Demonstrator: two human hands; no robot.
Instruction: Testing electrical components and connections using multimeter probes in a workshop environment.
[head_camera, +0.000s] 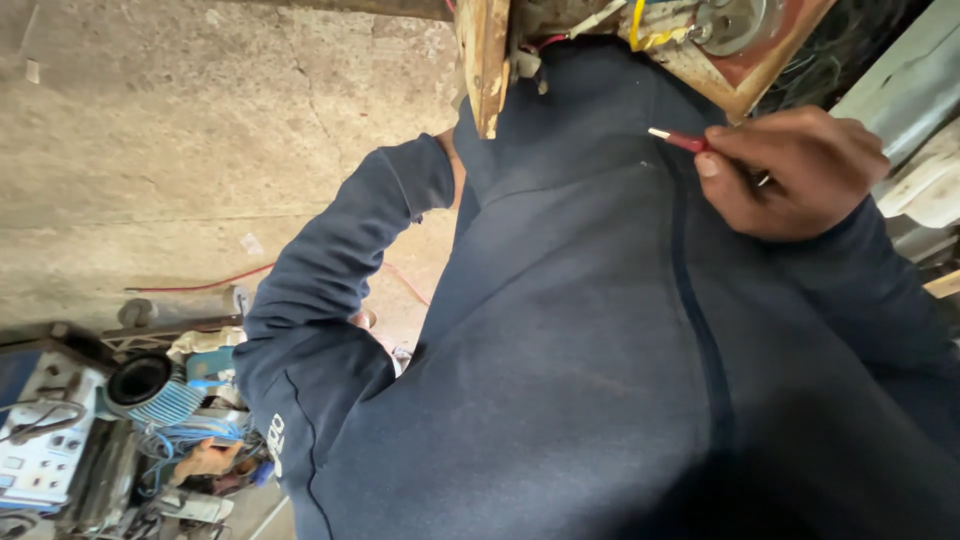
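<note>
Pinched between thumb and fingers, the right hand (795, 170) held a red-sleeved wire end (680, 139), bare tip leftward, just below the wooden board (745, 75). The left hand was hidden behind that board. Wiring seemed underway; seating the tip would need steady aim.

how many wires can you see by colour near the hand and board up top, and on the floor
red wires: 2, one gripped in the right hand with its bare tip showing, one lying on the concrete floor
yellow wires: 1, on the wooden board
blue wires: 1 bundle, by the machine at lower left
total: 4
</note>
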